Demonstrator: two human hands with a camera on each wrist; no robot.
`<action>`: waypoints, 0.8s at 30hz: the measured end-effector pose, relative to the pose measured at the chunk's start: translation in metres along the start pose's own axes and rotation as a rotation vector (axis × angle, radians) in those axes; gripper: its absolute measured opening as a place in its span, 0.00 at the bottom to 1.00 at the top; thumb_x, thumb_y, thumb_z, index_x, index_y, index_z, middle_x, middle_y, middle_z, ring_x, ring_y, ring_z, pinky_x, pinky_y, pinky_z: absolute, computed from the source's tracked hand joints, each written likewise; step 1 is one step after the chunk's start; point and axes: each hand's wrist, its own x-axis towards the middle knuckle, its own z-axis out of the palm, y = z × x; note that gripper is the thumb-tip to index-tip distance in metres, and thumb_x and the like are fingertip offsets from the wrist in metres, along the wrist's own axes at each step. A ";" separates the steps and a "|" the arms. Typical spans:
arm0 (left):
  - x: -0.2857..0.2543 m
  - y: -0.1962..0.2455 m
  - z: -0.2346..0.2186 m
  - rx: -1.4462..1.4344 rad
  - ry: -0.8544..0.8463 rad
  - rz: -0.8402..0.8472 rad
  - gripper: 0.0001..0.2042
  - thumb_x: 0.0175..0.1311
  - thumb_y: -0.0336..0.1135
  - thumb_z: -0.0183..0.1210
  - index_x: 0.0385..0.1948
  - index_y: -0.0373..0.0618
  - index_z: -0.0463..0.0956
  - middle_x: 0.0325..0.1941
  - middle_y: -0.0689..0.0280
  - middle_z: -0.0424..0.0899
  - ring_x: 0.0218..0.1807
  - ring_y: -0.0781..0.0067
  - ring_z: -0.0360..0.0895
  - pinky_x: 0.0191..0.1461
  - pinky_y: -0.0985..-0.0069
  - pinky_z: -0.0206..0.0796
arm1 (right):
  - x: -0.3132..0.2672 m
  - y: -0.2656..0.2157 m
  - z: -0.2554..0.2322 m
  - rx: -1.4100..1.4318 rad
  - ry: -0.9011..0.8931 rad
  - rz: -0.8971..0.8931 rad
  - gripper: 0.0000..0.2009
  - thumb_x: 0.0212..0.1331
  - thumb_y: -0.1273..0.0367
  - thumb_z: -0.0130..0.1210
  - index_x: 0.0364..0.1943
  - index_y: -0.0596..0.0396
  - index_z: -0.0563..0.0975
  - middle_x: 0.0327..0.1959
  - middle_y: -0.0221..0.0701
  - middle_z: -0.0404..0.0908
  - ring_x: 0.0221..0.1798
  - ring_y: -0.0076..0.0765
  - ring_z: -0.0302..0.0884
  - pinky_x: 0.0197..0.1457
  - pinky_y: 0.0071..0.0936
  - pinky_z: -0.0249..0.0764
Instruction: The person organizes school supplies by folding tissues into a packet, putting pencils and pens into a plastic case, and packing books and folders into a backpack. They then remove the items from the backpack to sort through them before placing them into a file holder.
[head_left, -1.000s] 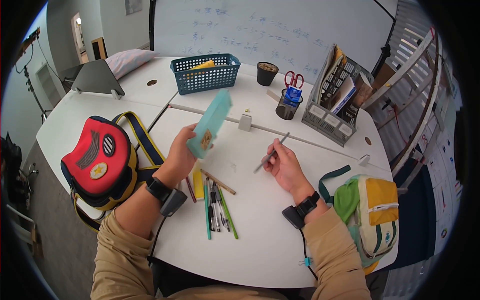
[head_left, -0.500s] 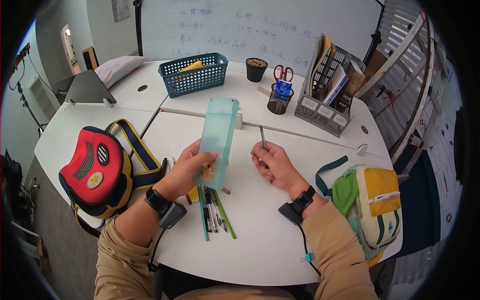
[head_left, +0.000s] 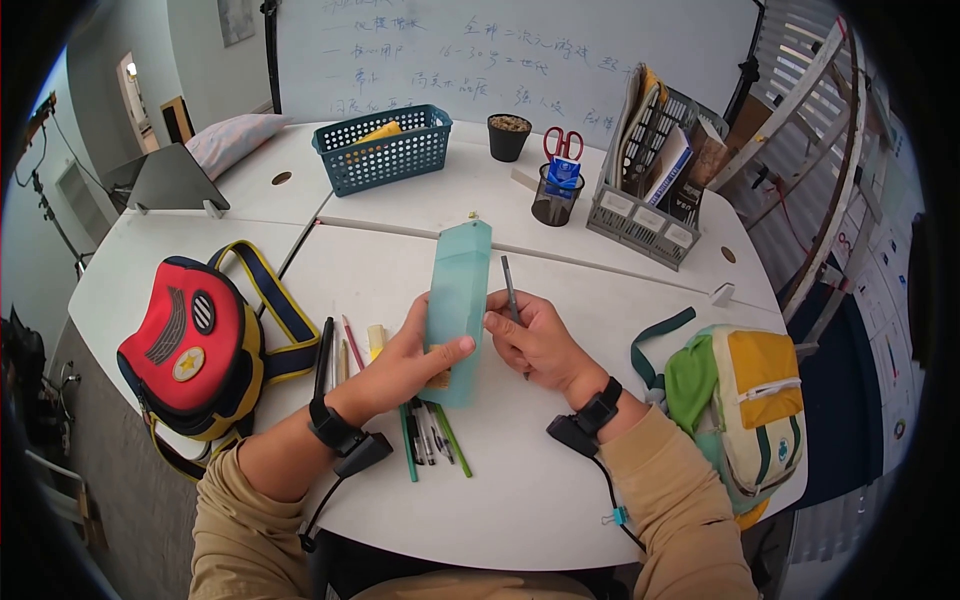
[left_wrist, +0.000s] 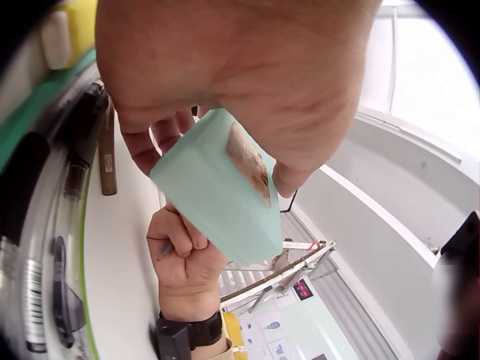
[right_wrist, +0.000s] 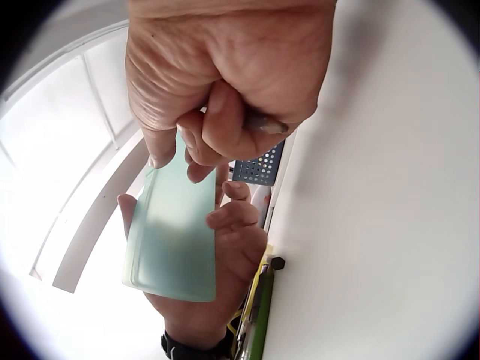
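A translucent teal case [head_left: 459,300] stands tilted up in my left hand [head_left: 400,362], with the thumb across its front and the fingers behind. In the left wrist view a brownish label shows on the case [left_wrist: 202,187]. My right hand [head_left: 540,340] holds a dark grey pen [head_left: 511,285] in curled fingers; its thumb and fingertips touch the case's right edge. The right wrist view shows the right hand [right_wrist: 225,82] at one end of the case [right_wrist: 176,232]. Several pens [head_left: 430,435] and a green pencil [head_left: 455,445] lie on the table below the left hand.
A red backpack [head_left: 185,335] lies at the left, a green and yellow backpack [head_left: 735,410] at the right. Towards the back stand a teal basket [head_left: 385,155], a small pot [head_left: 508,140], a mesh pen cup [head_left: 553,200] with red scissors, and a grey file holder [head_left: 640,225].
The case has swung upright and moved right and lower with my left hand. My right hand has shifted left and now touches the case, the pen still in it.
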 end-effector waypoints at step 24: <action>0.013 -0.021 0.006 -0.371 0.167 0.393 0.33 0.85 0.22 0.58 0.86 0.43 0.55 0.84 0.57 0.69 0.88 0.59 0.65 0.91 0.55 0.59 | 0.003 0.002 -0.001 -0.578 0.167 -0.537 0.39 0.56 0.56 0.90 0.68 0.55 0.80 0.54 0.25 0.84 0.48 0.15 0.76 0.51 0.16 0.75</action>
